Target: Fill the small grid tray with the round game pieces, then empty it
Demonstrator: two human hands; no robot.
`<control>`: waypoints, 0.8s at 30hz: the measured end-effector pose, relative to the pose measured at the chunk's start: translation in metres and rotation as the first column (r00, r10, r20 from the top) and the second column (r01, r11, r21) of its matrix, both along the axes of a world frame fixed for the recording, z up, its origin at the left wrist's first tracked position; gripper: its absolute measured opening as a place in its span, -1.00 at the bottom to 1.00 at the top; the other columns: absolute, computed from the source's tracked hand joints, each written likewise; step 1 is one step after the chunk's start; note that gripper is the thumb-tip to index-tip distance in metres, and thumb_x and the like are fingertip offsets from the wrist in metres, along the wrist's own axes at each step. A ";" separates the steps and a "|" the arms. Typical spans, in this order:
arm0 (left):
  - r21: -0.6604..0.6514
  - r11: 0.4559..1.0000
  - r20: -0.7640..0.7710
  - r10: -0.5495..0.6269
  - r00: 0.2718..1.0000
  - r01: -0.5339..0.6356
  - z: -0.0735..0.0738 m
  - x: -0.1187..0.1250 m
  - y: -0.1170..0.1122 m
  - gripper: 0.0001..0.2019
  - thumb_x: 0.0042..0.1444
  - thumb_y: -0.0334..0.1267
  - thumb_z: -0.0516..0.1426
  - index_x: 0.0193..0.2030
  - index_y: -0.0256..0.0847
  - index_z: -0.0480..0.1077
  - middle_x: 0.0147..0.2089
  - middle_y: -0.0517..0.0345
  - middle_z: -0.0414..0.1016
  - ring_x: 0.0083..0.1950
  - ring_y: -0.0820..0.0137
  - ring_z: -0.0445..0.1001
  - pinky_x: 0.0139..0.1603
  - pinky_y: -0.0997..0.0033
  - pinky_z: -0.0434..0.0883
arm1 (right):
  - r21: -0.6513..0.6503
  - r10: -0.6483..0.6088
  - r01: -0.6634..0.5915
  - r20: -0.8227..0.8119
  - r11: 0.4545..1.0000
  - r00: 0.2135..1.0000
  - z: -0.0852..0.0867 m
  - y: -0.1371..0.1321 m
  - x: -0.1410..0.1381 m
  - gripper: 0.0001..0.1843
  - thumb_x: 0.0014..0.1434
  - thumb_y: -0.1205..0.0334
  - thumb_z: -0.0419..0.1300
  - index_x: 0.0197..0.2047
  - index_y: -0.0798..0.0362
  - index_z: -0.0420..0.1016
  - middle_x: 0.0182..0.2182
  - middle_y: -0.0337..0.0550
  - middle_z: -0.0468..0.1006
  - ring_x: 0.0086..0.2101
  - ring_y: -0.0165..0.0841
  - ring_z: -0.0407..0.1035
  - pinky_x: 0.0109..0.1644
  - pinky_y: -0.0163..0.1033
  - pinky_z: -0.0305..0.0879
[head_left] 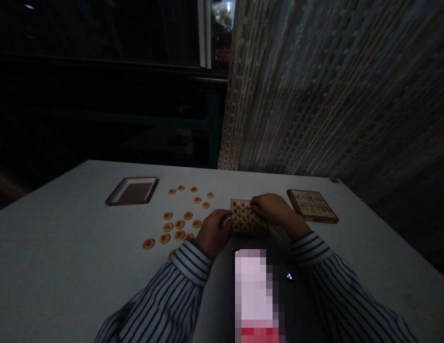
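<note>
My left grip (213,233) and right grip (271,208) grasp the tray of round game pieces (248,221) gently, from both sides.

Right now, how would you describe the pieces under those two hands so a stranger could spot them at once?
On the pale table, look right of the loose red-marked discs. The person's left hand and right hand are at a tight block of round pieces. Unlike their scattered neighbours, these sit packed in rows and show dark marks, not red.
</note>
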State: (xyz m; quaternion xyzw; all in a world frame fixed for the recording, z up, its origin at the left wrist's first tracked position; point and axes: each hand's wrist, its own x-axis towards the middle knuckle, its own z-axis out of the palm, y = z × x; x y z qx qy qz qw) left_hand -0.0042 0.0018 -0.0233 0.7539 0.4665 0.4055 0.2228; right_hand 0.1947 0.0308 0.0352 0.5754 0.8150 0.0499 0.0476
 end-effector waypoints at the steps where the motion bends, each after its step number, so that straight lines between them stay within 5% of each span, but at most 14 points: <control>1: 0.000 1.000 -0.003 0.000 1.000 0.000 0.001 0.000 0.000 -0.79 0.04 -0.37 0.06 -0.16 -0.26 0.40 -0.18 0.03 0.49 -0.14 0.36 0.45 -0.08 0.32 0.41 | -0.007 -0.002 0.002 0.006 1.000 1.000 0.000 0.000 0.000 -0.67 0.20 0.15 -0.09 -0.20 0.05 0.47 -0.28 -0.05 0.55 -0.25 -0.27 0.40 -0.26 -0.26 0.15; 24: 0.009 1.000 -0.017 -0.001 1.000 0.002 0.004 0.001 -0.001 -0.81 0.04 -0.38 0.06 -0.19 -0.26 0.41 -0.20 0.03 0.50 -0.14 0.35 0.45 -0.09 0.31 0.41 | -0.016 0.005 -0.004 0.035 1.000 0.999 0.000 0.000 0.001 -0.66 0.20 0.20 -0.10 -0.24 0.06 0.49 -0.29 -0.04 0.55 -0.26 -0.27 0.40 -0.26 -0.26 0.14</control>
